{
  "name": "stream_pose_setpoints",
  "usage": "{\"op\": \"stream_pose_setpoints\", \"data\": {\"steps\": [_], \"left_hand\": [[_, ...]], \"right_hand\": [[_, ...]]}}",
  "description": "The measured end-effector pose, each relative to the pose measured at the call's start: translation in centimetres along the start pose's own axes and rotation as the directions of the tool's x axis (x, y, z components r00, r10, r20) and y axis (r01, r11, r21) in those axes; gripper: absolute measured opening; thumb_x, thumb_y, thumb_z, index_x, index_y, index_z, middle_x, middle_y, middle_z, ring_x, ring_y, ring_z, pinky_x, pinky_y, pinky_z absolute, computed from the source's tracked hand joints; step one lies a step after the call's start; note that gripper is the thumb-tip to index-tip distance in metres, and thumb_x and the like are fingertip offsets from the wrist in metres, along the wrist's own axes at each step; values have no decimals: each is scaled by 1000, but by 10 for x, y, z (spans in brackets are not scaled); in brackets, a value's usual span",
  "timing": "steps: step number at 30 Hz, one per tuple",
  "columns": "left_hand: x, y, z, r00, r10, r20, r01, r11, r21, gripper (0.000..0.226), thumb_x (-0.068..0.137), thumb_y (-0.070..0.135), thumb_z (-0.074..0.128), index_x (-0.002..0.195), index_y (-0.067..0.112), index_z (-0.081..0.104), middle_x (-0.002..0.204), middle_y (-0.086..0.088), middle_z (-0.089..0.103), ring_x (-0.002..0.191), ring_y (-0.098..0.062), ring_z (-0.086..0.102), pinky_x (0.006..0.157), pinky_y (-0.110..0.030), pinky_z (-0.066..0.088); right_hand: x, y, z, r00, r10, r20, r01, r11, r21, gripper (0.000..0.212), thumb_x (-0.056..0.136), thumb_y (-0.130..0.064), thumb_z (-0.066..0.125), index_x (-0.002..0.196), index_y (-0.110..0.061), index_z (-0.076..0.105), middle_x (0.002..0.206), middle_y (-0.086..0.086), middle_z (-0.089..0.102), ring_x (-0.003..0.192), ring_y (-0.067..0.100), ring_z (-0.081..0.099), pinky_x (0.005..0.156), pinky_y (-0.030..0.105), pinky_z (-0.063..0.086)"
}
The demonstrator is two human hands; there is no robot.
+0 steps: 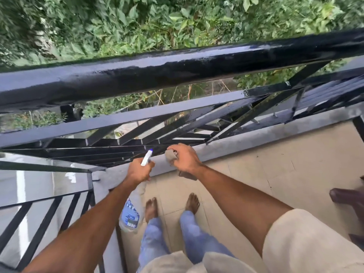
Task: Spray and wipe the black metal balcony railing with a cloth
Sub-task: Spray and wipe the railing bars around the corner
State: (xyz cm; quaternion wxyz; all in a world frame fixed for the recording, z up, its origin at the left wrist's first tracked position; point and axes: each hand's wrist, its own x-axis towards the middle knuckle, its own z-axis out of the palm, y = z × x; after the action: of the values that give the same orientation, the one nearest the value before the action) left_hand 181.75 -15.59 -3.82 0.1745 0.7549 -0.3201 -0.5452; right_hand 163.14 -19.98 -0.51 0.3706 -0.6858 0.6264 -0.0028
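step: likely spraying lower railing (102,151) | left hand (138,171) grips spray bottle (130,213) | right hand (186,160) clutches cloth (170,155) | next: wipe there

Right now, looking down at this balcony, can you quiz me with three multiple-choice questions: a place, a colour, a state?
1. Which hand holds the spray bottle? A left B right C neither
2. What colour is the railing? A white B black C red
3. The cloth is: A spread out flat B dropped C bunched in the right hand
Answers: 1 A, the left hand grips its neck. 2 B, its bars are glossy black. 3 C, that hand curls round it.
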Motion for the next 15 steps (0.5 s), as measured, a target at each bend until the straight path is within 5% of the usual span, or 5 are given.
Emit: {"op": "stream_pose_setpoints", "data": {"steps": [7,12,15], "left_hand": [[-3,24,16,991,58,119,-55,998,-28,22,95,17,69,76,6,68,74,-11,71,41,-18,57,42,-23,47],[-7,34,24,992,76,100,-67,994,-87,25,93,17,70,72,7,61,67,-12,60,42,-22,55,53,-31,49],[-14,42,27,985,89,144,-72,990,-123,24,95,17,70,74,6,64,71,-13,65,44,-21,56,46,-26,48]], "right_hand": [[-7,3,-31,1000,-2,-1,2,995,-96,43,77,-12,75,118,-24,72,115,1,71,106,24,64,91,32,51],[-19,12,-50,999,22,-23,-25,992,-125,37,79,-9,73,114,-20,73,114,3,71,105,23,64,88,29,50],[-26,14,-55,998,39,-45,-44,992,-118,43,75,-12,74,116,-26,72,114,0,70,106,23,64,90,28,52]]}}
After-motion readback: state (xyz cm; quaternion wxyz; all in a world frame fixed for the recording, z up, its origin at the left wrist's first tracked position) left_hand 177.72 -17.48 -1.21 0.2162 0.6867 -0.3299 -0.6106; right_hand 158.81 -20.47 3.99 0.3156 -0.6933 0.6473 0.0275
